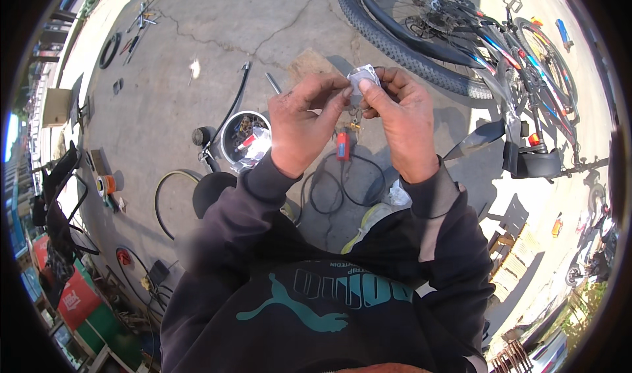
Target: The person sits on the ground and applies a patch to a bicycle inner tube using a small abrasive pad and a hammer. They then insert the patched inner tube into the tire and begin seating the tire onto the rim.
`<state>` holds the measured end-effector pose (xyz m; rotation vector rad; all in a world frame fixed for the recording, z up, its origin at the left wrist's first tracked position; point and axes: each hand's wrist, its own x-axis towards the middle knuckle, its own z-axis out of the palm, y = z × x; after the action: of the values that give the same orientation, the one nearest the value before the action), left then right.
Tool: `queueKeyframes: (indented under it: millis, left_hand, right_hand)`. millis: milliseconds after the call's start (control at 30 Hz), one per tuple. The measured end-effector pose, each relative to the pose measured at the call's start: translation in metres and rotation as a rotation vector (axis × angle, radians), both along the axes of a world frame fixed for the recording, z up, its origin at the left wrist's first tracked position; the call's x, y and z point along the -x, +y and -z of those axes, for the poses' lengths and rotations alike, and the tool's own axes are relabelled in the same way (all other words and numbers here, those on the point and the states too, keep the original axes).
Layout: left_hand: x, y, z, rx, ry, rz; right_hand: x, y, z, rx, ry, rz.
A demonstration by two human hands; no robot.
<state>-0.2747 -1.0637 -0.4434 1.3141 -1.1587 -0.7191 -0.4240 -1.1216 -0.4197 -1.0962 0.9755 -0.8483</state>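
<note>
Between my hands is a small flat silvery-white piece (363,77), like foil or a thin packet; its exact kind is unclear. My right hand (409,119) grips it, with the thumb pressed on its face and the fingers curled behind. Thumb and forefinger of my left hand (304,113) pinch together at its left edge. On the concrete beneath lies a small red and blue block (343,147) beside a looped black hose (316,202). To the left of my left wrist stands a white bucket (226,150) holding small dark parts and crumpled wrappers.
A bicycle (507,57) lies on the ground at far right, its knobbly tyre (395,55) near my right hand. A floor pump hose (238,96), scattered tools (139,30) and a black rubber ring (110,50) lie left. A red and green box (79,300) stands lower left.
</note>
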Motion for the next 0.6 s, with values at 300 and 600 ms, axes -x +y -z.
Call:
queueKeyframes:
  millis: [300, 600]
  left_hand:
    - [0.004, 0.003, -0.006, -0.023, 0.116, 0.092]
    - [-0.002, 0.0, -0.008, -0.236, 0.358, 0.205]
  right_hand:
    - [0.0, -0.002, -0.001, 0.002, -0.074, 0.084]
    - [-0.003, 0.0, -0.003, 0.073, -0.053, 0.001]
